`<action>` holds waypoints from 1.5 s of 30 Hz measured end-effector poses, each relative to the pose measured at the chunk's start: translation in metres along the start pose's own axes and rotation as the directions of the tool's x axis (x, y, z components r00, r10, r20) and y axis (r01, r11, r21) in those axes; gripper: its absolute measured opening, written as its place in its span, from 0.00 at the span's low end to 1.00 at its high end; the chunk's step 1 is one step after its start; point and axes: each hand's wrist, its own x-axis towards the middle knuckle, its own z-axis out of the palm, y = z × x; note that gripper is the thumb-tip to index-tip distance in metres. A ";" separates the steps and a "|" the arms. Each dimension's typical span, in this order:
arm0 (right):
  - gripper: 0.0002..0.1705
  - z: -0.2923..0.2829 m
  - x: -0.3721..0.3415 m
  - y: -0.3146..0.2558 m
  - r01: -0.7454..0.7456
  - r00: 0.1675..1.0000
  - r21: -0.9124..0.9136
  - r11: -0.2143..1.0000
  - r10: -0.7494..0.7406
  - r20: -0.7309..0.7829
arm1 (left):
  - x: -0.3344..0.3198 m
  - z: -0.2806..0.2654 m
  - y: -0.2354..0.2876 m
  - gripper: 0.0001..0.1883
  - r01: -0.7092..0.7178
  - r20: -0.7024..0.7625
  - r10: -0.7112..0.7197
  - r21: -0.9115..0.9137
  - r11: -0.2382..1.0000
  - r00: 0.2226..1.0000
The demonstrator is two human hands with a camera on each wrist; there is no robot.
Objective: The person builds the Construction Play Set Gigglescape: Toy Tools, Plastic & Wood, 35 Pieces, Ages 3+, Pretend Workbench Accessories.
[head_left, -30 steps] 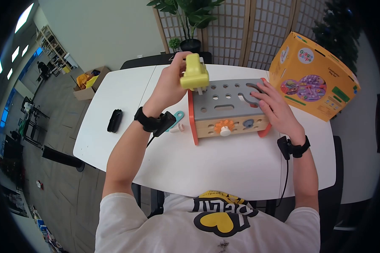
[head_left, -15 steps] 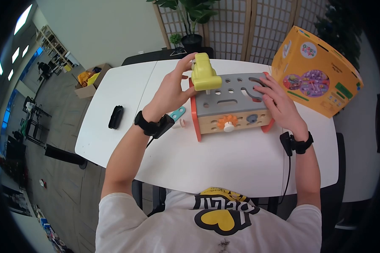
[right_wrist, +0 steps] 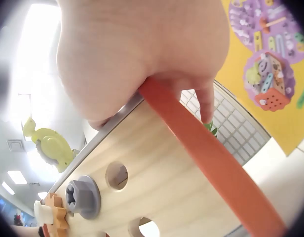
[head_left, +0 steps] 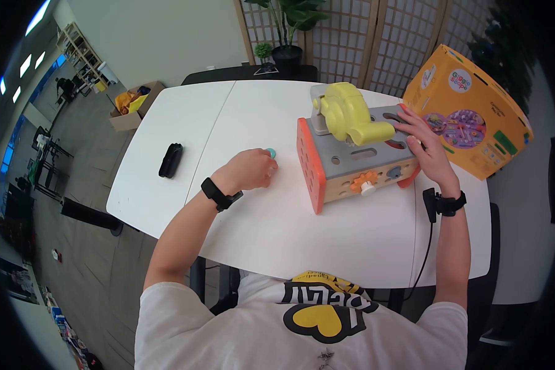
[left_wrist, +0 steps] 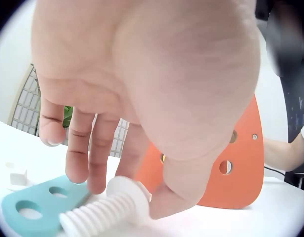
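My left hand is down at the table, left of the toy workbench. In the left wrist view its thumb and forefinger pinch the head of a white toy screw. Close to those fingers lies a teal strip with holes. The workbench has a grey holed top, wooden front and orange-red ends. On its top left stands a yellow-green toy piece with a rounded body and handle. My right hand rests over the workbench's right end, fingers extended on the top.
An orange-yellow toy box leans behind the workbench on the right. A black case lies on the left of the white table. In the left wrist view, a small white piece sits beyond the teal strip.
My left hand has let go of the yellow-green piece, now on the workbench top, and moved down-left to the white screw. The workbench has shifted right and turned slightly under my right hand.
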 end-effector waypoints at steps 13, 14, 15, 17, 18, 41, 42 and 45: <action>0.22 0.002 -0.001 0.004 -0.001 1.000 0.026 1.000 0.002 -0.026 | -0.013 -0.020 0.017 0.12 -0.300 -0.456 -0.243 -0.822 0.485 0.856; 0.22 0.002 -0.002 0.003 0.000 1.000 0.019 1.000 0.001 -0.027 | -0.013 -0.019 0.017 0.12 -0.309 -0.452 -0.230 -0.827 0.469 0.862; 0.22 0.001 -0.002 0.002 0.001 1.000 0.012 1.000 0.000 -0.027 | -0.012 -0.017 0.017 0.12 -0.317 -0.448 -0.217 -0.833 0.453 0.867; 0.22 0.002 -0.002 0.002 0.009 1.000 0.018 1.000 -0.008 -0.030 | -0.007 -0.009 0.016 0.13 -0.369 -0.467 -0.180 -0.839 0.400 0.866; 0.22 0.002 -0.001 0.002 0.014 0.999 0.021 1.000 -0.014 -0.031 | -0.004 -0.006 0.016 0.13 -0.394 -0.477 -0.163 -0.840 0.373 0.864; 0.37 0.022 -0.056 0.047 -0.348 0.937 0.491 0.798 0.304 0.170 | 0.001 -0.001 0.048 0.54 -0.456 -0.632 0.228 -0.223 0.862 0.740; 0.33 0.025 -0.063 0.056 -0.478 0.878 0.471 0.741 0.381 0.291 | 0.001 0.002 0.048 0.58 -0.456 -0.604 0.274 -0.167 0.874 0.748; 0.20 0.034 -0.063 0.047 -0.400 0.916 0.514 0.759 0.354 0.191 | 0.012 0.013 0.051 0.62 -0.450 -0.637 0.222 -0.219 0.866 0.738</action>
